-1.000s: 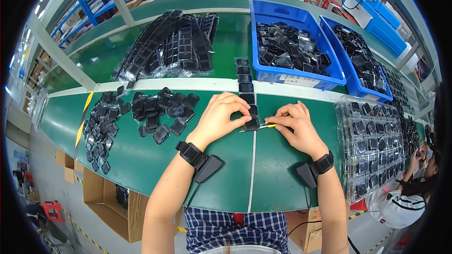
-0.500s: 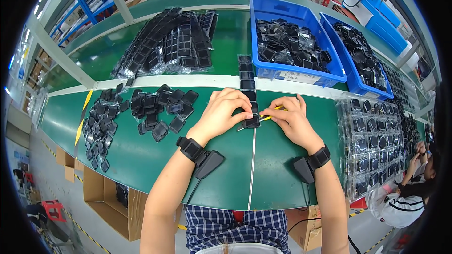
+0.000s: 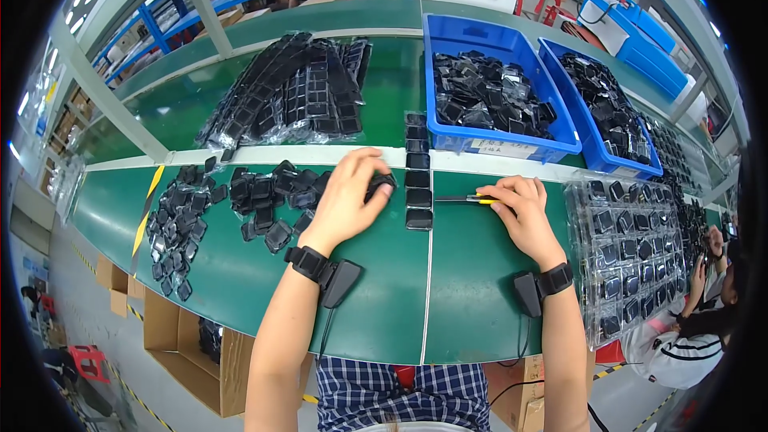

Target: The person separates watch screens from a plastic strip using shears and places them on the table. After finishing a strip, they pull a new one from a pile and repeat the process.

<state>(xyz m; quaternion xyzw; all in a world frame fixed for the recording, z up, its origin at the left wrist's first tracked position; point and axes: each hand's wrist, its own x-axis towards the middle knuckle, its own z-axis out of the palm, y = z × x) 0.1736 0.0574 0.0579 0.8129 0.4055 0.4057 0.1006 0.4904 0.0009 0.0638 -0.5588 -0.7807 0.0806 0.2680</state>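
My left hand (image 3: 346, 200) is closed around a small black square piece (image 3: 382, 182) in clear film, left of the strip; the fingers partly hide it. A vertical strip of joined black squares (image 3: 418, 198) lies flat, its lower end on the near green bench, with neither hand touching it. To its right, my right hand (image 3: 522, 210) grips a slim tool (image 3: 464, 199) with a dark shaft and yellow handle; its tip points left at the strip. Its exact kind is unclear. Beyond my left hand lies a loose pile of black squares (image 3: 260, 192).
Another pile of small squares (image 3: 172, 220) lies far left. Long strips (image 3: 296, 88) are stacked on the back surface. Two blue bins (image 3: 504, 144) (image 3: 632, 166) hold black pieces. Clear trays (image 3: 628, 256) of squares stand right, near another person's hands (image 3: 704, 260). Below sits a cardboard box (image 3: 180, 352).
My left hand has left the strip and moved left, now with a black square in it. The right hand has drawn back to the right with the yellow-handled tool. The view has tilted slightly.
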